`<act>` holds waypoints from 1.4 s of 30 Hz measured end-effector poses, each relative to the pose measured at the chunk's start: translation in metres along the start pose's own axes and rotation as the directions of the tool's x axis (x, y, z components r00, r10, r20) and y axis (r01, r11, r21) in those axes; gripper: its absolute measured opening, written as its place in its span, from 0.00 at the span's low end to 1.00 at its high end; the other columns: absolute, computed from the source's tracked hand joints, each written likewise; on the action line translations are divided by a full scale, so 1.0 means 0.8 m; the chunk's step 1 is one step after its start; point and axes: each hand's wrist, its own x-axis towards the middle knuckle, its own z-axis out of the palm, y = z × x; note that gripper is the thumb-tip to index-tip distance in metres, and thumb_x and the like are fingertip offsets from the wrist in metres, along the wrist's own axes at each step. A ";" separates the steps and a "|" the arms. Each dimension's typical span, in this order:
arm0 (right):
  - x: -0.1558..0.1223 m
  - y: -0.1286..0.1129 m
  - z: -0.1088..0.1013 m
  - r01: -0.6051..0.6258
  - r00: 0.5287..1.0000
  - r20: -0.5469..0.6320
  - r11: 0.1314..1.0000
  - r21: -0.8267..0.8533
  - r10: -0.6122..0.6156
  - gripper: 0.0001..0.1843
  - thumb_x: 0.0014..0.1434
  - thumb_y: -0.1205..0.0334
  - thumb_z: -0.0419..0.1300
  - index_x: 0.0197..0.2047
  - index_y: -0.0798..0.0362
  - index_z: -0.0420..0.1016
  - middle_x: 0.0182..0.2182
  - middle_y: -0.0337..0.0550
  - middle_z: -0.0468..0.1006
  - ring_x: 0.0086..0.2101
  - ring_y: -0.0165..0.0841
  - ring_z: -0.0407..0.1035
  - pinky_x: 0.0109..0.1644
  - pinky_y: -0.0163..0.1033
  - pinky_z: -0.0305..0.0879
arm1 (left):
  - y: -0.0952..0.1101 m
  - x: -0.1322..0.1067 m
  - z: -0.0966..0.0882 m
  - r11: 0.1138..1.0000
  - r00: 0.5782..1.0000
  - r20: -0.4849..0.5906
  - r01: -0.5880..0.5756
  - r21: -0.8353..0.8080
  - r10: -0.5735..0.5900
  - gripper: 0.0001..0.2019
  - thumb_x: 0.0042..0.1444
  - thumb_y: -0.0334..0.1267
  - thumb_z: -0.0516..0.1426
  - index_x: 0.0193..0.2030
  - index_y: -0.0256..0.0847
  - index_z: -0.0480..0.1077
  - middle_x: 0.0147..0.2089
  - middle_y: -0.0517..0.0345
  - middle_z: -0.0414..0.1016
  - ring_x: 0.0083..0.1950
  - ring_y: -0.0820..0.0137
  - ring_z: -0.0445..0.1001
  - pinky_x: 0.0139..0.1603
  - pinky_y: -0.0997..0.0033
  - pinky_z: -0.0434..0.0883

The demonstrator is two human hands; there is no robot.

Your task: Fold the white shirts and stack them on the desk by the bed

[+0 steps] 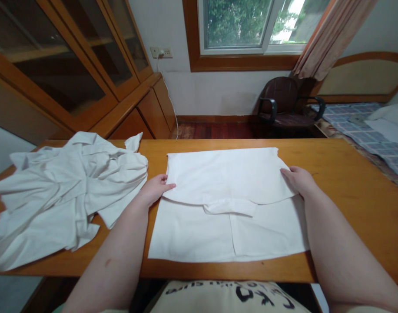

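A white garment (228, 204) lies flat on the wooden table (349, 195), its far part folded toward me over the near part, with a collar showing at the fold's edge. My left hand (155, 188) grips the folded layer's left corner, thumb on top. My right hand (298, 179) holds the right corner of the same layer, fingers curled on the cloth.
A crumpled heap of white clothes (65, 191) lies at the table's left end. Beyond the table stand a wooden cabinet with glass doors (71, 65), a dark armchair (283, 104) under the window, and a bed with a checked cover (375, 130) at right.
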 end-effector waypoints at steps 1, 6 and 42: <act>0.000 0.000 0.000 0.001 1.000 -0.005 1.000 0.001 -0.001 0.17 0.58 0.51 0.54 0.35 0.55 0.77 0.34 0.50 0.79 0.33 0.39 0.71 0.33 0.38 0.60 | 0.000 0.000 -0.001 0.999 1.000 0.001 -0.008 0.049 0.008 0.27 0.38 0.47 0.66 0.45 0.37 0.68 0.37 0.53 0.77 0.36 0.62 0.76 0.36 0.69 0.70; -0.001 -0.001 -0.001 -0.006 1.000 0.002 1.000 0.027 0.005 0.16 0.57 0.52 0.54 0.35 0.55 0.76 0.34 0.50 0.79 0.33 0.39 0.71 0.32 0.37 0.61 | 0.004 -0.006 -0.007 0.993 1.000 -0.007 -0.020 0.118 0.021 0.23 0.43 0.51 0.63 0.43 0.38 0.70 0.35 0.56 0.75 0.35 0.65 0.74 0.35 0.69 0.69; -0.008 0.009 0.001 -0.177 0.984 0.077 0.833 0.524 0.161 0.13 0.50 0.53 0.60 0.32 0.55 0.75 0.24 0.45 0.76 0.22 0.35 0.68 0.23 0.36 0.60 | 0.011 -0.034 -0.035 0.956 0.982 0.189 -0.029 0.292 -0.028 0.14 0.40 0.49 0.61 0.20 0.42 0.65 0.19 0.64 0.62 0.20 0.73 0.58 0.20 0.74 0.51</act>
